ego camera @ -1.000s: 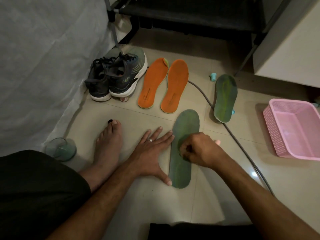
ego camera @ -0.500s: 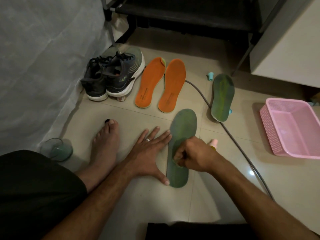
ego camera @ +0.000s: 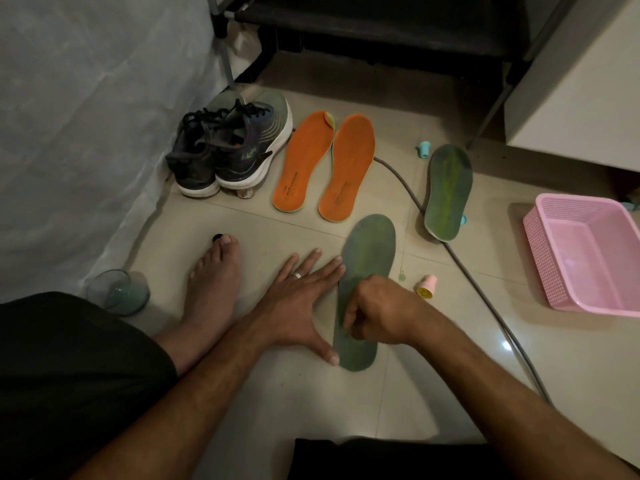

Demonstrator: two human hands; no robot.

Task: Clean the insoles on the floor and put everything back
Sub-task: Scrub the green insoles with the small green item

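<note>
Green foam insole (ego camera: 369,268) is lying long-ways away from the person; right hand (ego camera: 377,315) is curling on it, holding something hidden, while flat left hand (ego camera: 298,299) is steadying its edge.

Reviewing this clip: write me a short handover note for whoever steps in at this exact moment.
Left hand: flat on the floor, fingers straight, bracing the edge of the near green insole.
Right hand: fingers curled, working on that insole; what it holds is hidden.
Other things: second green insole lies over the cable; two orange insoles beside the shoes; pink basket to the right.
Done: cannot tell which insoles are already clean.
Left: finish this insole, then put the insoles back.
</note>
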